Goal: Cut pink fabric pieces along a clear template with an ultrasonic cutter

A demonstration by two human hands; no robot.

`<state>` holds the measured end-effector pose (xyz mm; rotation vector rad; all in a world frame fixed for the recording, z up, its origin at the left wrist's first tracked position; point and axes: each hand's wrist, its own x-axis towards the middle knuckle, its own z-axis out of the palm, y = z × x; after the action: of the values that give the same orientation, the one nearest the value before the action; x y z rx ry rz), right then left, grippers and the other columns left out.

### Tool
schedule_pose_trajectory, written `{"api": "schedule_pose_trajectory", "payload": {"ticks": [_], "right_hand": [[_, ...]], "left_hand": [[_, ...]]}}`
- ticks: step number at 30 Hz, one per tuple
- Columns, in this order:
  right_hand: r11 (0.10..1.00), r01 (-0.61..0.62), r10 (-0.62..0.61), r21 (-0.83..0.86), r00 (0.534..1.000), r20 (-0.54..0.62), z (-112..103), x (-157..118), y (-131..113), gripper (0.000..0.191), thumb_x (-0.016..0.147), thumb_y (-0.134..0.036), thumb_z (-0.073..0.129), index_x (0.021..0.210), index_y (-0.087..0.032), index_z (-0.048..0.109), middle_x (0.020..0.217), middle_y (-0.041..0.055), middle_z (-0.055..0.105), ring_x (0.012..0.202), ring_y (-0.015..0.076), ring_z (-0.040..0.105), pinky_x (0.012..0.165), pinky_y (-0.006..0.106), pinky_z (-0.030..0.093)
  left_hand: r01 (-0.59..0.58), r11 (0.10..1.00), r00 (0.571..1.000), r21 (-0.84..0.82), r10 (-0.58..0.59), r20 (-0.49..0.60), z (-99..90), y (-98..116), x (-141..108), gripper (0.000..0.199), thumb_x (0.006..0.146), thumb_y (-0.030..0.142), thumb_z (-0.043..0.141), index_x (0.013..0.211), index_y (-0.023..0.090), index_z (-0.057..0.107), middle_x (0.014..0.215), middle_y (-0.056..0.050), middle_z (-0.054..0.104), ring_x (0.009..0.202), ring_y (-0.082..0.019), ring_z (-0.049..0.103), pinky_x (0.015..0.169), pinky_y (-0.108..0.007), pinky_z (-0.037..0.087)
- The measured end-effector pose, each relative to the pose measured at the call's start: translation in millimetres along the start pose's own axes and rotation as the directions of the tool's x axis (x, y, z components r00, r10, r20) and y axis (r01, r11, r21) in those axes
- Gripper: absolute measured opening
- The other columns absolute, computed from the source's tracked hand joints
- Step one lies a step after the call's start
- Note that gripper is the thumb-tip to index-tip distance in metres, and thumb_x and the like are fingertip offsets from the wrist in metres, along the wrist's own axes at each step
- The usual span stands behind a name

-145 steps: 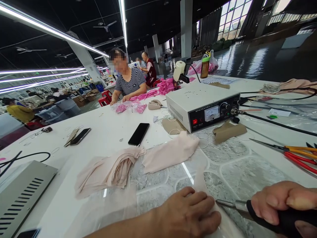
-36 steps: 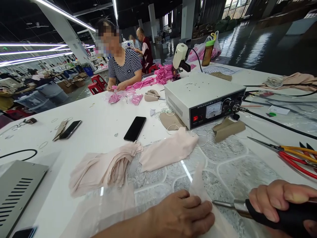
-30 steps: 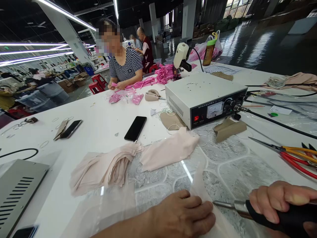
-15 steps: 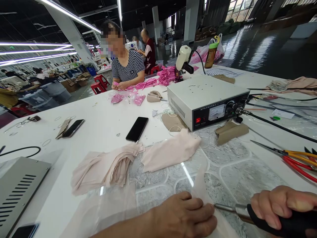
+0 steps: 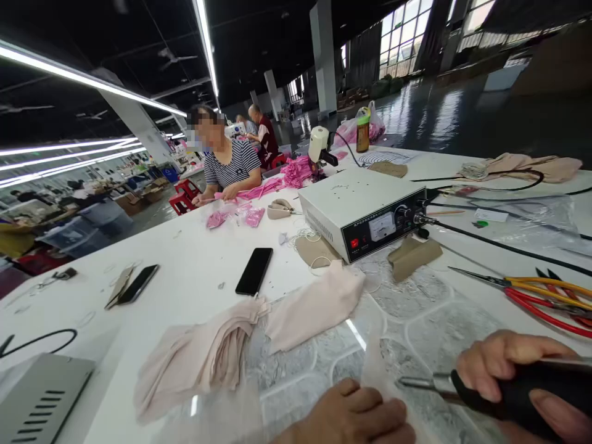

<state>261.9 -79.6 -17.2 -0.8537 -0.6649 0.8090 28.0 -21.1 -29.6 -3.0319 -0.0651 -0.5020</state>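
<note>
My left hand (image 5: 358, 414) lies at the bottom middle, fingers curled down on a sheer pale pink fabric piece (image 5: 375, 361). My right hand (image 5: 502, 364) is closed around the black grip of a handheld ultrasonic tool (image 5: 531, 382). Its narrow metal tip points left, just right of my left fingers; whether it touches the fabric I cannot tell. Beyond my left hand lies a folded pale pink fabric piece (image 5: 319, 305). Further left is a fanned stack of similar pieces (image 5: 198, 364). Under the work is a clear sheet over a grey stone-patterned mat (image 5: 416, 320).
A control box (image 5: 361, 209) with a dial and red switch stands ahead, cables running right. Red- and orange-handled pliers (image 5: 541, 302) lie right. A phone (image 5: 254, 271) rests mid-table, another grey box (image 5: 50, 394) at left. Across the table, a person in stripes (image 5: 235, 163) handles pink strips.
The view has tilted up, so the table things sit lower in the picture. My left hand is further out of the bottom edge. My right hand still grips the tool, its tip slightly further from my left fingers.
</note>
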Motion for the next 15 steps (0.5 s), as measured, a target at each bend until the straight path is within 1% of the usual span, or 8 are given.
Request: {"api": "schedule_pose_trajectory", "payload": {"ticks": [1, 2, 4, 6, 8, 10, 12, 15], "right_hand": [[0.996, 0.084, -0.084, 0.024, 0.996, -0.006, 10.3, 3.4, -5.4, 0.019, 0.074, -0.036, 0.069, 0.082, -0.027, 0.054, 0.067, 0.0003, 0.043, 0.049, 0.0170, 0.045, 0.045, 0.034, 0.048], [0.993, 0.120, -0.120, 0.003, 0.993, -0.004, 20.1, 7.2, -10.3, 0.018, 0.075, -0.033, 0.069, 0.084, -0.025, 0.055, 0.069, 0.0005, 0.046, 0.054, 0.0171, 0.049, 0.053, 0.034, 0.051], [0.986, 0.169, -0.169, 0.008, 0.985, -0.012, 36.1, 14.9, -16.5, 0.015, 0.078, -0.031, 0.067, 0.087, -0.025, 0.056, 0.073, -0.0002, 0.048, 0.059, 0.0160, 0.051, 0.059, 0.032, 0.051], [0.987, 0.161, -0.161, 0.007, 0.987, 0.004, 45.9, 21.6, -16.7, 0.016, 0.079, -0.031, 0.068, 0.087, -0.025, 0.056, 0.075, -0.0009, 0.049, 0.062, 0.0154, 0.052, 0.064, 0.030, 0.050], [0.990, 0.143, -0.142, -0.002, 0.989, 0.041, 50.7, 25.8, -12.8, 0.018, 0.079, -0.030, 0.070, 0.087, -0.025, 0.055, 0.077, -0.0009, 0.050, 0.064, 0.0160, 0.053, 0.066, 0.031, 0.049], [0.992, 0.128, -0.126, -0.016, 0.990, 0.070, 53.3, 27.4, -8.2, 0.017, 0.080, -0.029, 0.070, 0.087, -0.025, 0.055, 0.078, -0.0002, 0.051, 0.066, 0.0174, 0.054, 0.067, 0.032, 0.048], [0.993, 0.118, -0.115, -0.029, 0.989, 0.089, 55.2, 27.3, -5.0, 0.017, 0.081, -0.029, 0.070, 0.089, -0.025, 0.056, 0.079, 0.0002, 0.052, 0.067, 0.0185, 0.055, 0.066, 0.033, 0.048], [0.992, 0.122, -0.118, -0.041, 0.987, 0.106, 56.8, 25.9, -3.6, 0.016, 0.082, -0.031, 0.069, 0.089, -0.025, 0.056, 0.079, 0.0004, 0.052, 0.066, 0.0187, 0.056, 0.064, 0.033, 0.049]], "left_hand": [[0.016, 1.000, 0.999, -0.017, -0.016, -0.029, 0.3, -0.5, 0.3, 0.026, 0.102, 0.035, 0.041, 0.113, 0.021, 0.061, 0.127, 0.000, 0.060, 0.084, -0.011, 0.056, 0.064, -0.025, 0.037], [0.035, 0.999, 0.998, -0.038, -0.037, -0.059, -1.0, -1.1, 1.0, 0.025, 0.102, 0.034, 0.041, 0.112, 0.021, 0.060, 0.125, 0.000, 0.061, 0.084, -0.011, 0.057, 0.066, -0.025, 0.038], [0.059, 0.995, 0.993, -0.085, -0.067, -0.097, -9.2, -3.1, 4.1, 0.023, 0.102, 0.031, 0.041, 0.113, 0.020, 0.058, 0.122, 0.000, 0.064, 0.086, -0.011, 0.060, 0.070, -0.024, 0.042], [0.076, 0.987, 0.991, -0.139, -0.090, -0.099, -23.2, -7.2, 8.5, 0.022, 0.101, 0.026, 0.040, 0.115, 0.018, 0.056, 0.119, -0.002, 0.065, 0.088, -0.012, 0.061, 0.073, -0.024, 0.044], [0.112, 0.974, 0.990, -0.194, -0.127, -0.064, -37.9, -14.2, 12.9, 0.024, 0.098, 0.021, 0.042, 0.118, 0.016, 0.054, 0.118, -0.004, 0.066, 0.091, -0.014, 0.062, 0.076, -0.025, 0.046], [0.149, 0.964, 0.988, -0.222, -0.154, -0.005, -46.9, -23.9, 15.9, 0.029, 0.093, 0.018, 0.043, 0.120, 0.015, 0.053, 0.121, -0.006, 0.065, 0.097, -0.017, 0.062, 0.080, -0.028, 0.047], [0.147, 0.966, 0.989, -0.213, -0.141, 0.044, -47.1, -34.9, 16.6, 0.031, 0.090, 0.017, 0.044, 0.120, 0.015, 0.053, 0.125, -0.008, 0.063, 0.106, -0.019, 0.060, 0.085, -0.032, 0.048], [0.096, 0.980, 0.992, -0.176, -0.080, 0.095, -36.1, -49.0, 14.4, 0.033, 0.091, 0.019, 0.043, 0.122, 0.014, 0.052, 0.129, -0.009, 0.060, 0.119, -0.021, 0.054, 0.091, -0.035, 0.047]]}}
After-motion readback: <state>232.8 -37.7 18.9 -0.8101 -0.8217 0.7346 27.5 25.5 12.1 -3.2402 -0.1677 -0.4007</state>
